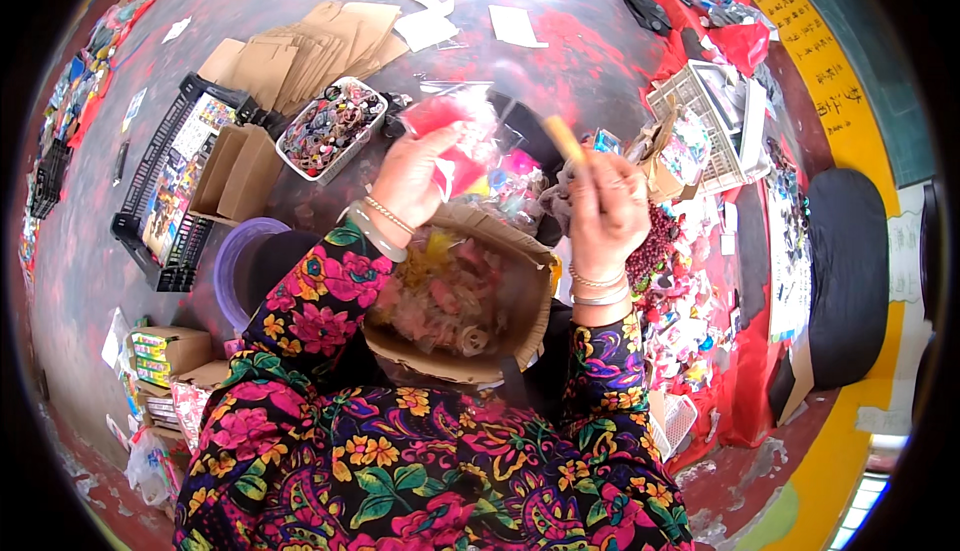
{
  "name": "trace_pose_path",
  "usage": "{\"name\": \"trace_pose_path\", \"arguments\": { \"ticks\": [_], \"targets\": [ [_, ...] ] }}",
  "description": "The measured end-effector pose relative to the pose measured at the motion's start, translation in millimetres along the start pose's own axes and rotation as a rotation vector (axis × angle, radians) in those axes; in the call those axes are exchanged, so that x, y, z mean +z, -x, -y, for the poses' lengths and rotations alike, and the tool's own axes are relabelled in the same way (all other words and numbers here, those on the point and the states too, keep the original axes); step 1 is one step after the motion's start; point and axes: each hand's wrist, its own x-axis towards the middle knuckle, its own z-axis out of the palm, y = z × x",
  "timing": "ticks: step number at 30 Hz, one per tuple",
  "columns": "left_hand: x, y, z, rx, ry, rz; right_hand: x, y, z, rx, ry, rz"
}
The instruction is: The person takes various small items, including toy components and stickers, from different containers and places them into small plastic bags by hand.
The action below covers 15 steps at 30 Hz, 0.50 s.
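My left hand (410,173) is closed on a clear plastic bag with pink-red contents (462,139), raised past the far edge of an open cardboard box (425,363). My right hand (608,203) grips a short tan stick-like piece (563,139), which points up and away to the left; its exact kind is not clear. Between my forearms sits the box, holding crumpled clear packets (440,296) with pink and yellow in them. Just beyond the box and my hands lie more small plastic packets (515,196), in front of a dark tub (525,131).
To the left stand a white basket (290,156) of small trinkets, a brown carton (240,181), a black crate (135,236) and a purple basin (228,286). Flattened cardboard (310,51) lies beyond. Mixed small goods (690,331) and a cream crate (690,96) are at right.
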Motion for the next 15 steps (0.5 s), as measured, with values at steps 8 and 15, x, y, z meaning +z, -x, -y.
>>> {"name": "trace_pose_path", "arguments": {
  "ticks": [8,15],
  "targets": [
    [33,17,-4,-0.113,0.231,0.282,21,21,9,-0.309,0.368,0.31],
    [10,11,8,-0.013,0.117,0.111,21,11,22,-0.129,0.22,0.483]
  ]
}}
